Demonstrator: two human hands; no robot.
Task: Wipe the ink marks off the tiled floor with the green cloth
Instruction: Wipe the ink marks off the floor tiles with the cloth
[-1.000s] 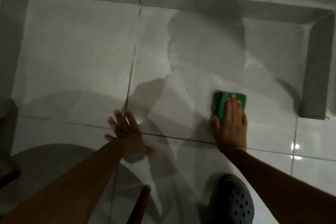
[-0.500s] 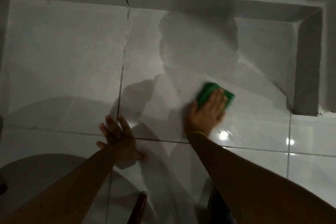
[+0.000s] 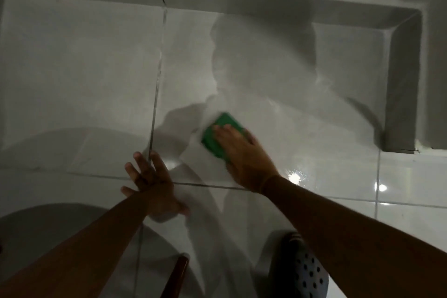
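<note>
From the head camera, looking down: the right hand point(image 3: 244, 152) lies flat, palm down, on the green cloth point(image 3: 219, 134), fingers stretched over it and pressing it to the tiled floor point(image 3: 79, 68) rather than gripping it. The cloth sits folded into a pad near the middle of the big tile, right of the long grout line point(image 3: 156, 94) that runs away from the person.

What has changed: a second ago the cloth was further right on this tile; half a second ago it had slid left, and now it is further left again and turned so one corner points away. The hand and cloth edges are smeared, so I take it the stroke is still moving. The left hand point(image 3: 151, 176) has hardly shifted; it stays spread open on the floor, holding nothing, across the crossing of the grout lines, propping the person up.

For the task, this reads as a sweep from right to left across the tile, so wiping is under way. The floor to the right of the cloth shines with bright glints, perhaps wet. I cannot make out any ink marks in this dim light, so I cannot tell how much is left to clean.

At the near edge a dark perforated shoe point(image 3: 301, 271) shows on the right, and a reddish wooden piece point(image 3: 176, 276) pokes in at the near middle, clear of the wiping.
</note>
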